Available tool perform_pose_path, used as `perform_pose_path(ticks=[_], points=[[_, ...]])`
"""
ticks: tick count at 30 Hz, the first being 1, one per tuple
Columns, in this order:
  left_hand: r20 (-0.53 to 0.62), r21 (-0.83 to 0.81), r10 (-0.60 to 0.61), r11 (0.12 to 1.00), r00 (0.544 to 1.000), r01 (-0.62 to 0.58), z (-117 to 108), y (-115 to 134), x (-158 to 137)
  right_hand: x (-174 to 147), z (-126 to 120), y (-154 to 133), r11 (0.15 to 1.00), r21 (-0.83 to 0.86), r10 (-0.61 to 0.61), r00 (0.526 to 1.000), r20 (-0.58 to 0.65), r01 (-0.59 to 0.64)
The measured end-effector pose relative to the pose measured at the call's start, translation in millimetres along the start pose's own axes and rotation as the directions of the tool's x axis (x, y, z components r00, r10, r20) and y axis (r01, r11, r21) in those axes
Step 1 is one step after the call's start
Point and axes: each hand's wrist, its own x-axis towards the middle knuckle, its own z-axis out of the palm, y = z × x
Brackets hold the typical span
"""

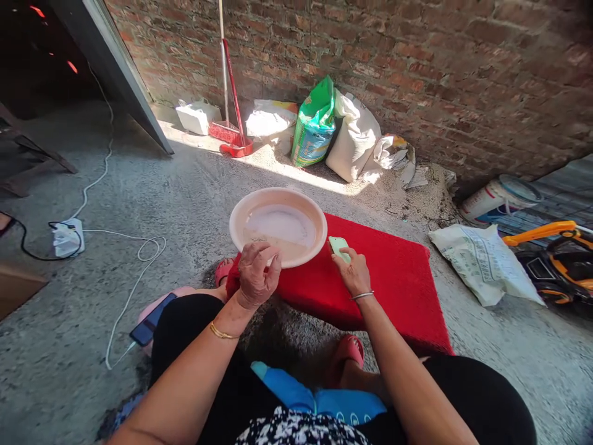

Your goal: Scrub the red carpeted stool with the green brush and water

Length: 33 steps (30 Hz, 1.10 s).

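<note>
Far to the left of my left hand, a white plug box (68, 240) sits on the floor (185, 185). A white cord (139, 237) loops from it. Nearer to that hand, by my knee, is a dark phone (151, 321) with a white plug in its end. Ahead of my left hand, a red broom (225, 132) leans on the brick wall (278, 55).

My left hand (259, 276) is at the near edge of the bowl (237, 244), fingers curled in. I can't tell if they pinch anything. The pink bowl has pale water (280, 224) in it and sits between my hands, a bit ahead.

Past the bowl stands a green bag (315, 130). It has dark writing, too small to read. My hands are apart. My right hand (356, 273) grips a pale green thing (340, 245) with thumb and fingers, just right of the bowl and over the red cloth (398, 266).

Well right of my right hand lies a white sack (479, 259) with green print that I can't read. Behind it, a bucket (495, 199) with a red and blue label leans over.
</note>
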Motion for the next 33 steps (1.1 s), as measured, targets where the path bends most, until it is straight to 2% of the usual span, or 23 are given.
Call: perform_pose_path(ticks=[3,5,8,10,12,14,16,19,23,27,31,33], points=[[0.002,-0.025,0.021,0.999,1.000,-0.021,2.5,-0.1,3.0,9.5,13.5,-36.8,1.000,-0.017,0.027,0.999,0.030,-0.026],[0.033,-0.059,0.067,0.996,0.997,-0.065,6.3,5.3,2.1,9.1,26.6,-47.2,0.999,-0.007,0.035,0.997,0.071,-0.035],[0.096,-0.109,0.107,0.989,0.990,-0.096,9.9,15.9,-1.8,9.2,42.0,-40.3,0.998,0.070,-0.005,0.997,0.077,0.000],[0.198,-0.119,0.155,0.984,0.968,-0.133,10.8,23.2,-6.6,14.3,45.4,-27.9,0.978,0.208,-0.029,0.997,0.068,0.014],[0.359,-0.116,0.238,0.971,0.903,-0.210,11.8,30.7,-13.9,21.8,44.4,-15.9,0.926,0.377,-0.012,0.995,0.096,-0.025],[0.519,-0.135,0.314,0.948,0.795,-0.287,13.8,38.4,-23.2,28.7,42.4,-8.2,0.876,0.476,0.015,0.990,0.138,-0.079],[0.630,-0.185,0.361,0.930,0.688,-0.319,17.0,46.2,-33.7,33.0,42.7,-5.4,0.866,0.488,0.031,0.987,0.156,-0.105],[0.720,-0.264,0.397,0.915,0.569,-0.305,24.2,56.9,-49.1,36.5,48.8,-7.4,0.876,0.471,0.039,0.989,0.143,-0.103],[0.790,-0.317,0.414,0.907,0.452,-0.276,34.1,66.9,-62.9,43.0,54.3,-9.0,0.897,0.435,0.032,0.994,0.103,-0.074],[0.821,-0.335,0.416,0.906,0.391,-0.260,37.5,71.3,-66.0,46.0,39.1,4.8,0.918,0.392,0.026,0.997,0.071,-0.052],[0.823,-0.336,0.408,0.911,0.396,-0.241,34.2,73.0,-65.1,36.4,16.7,30.0,0.924,0.380,0.043,0.999,0.016,-0.046],[0.817,-0.345,0.413,0.910,0.404,-0.231,32.6,74.3,-65.5,27.5,14.4,35.9,0.893,0.447,0.063,0.998,-0.002,-0.056]])
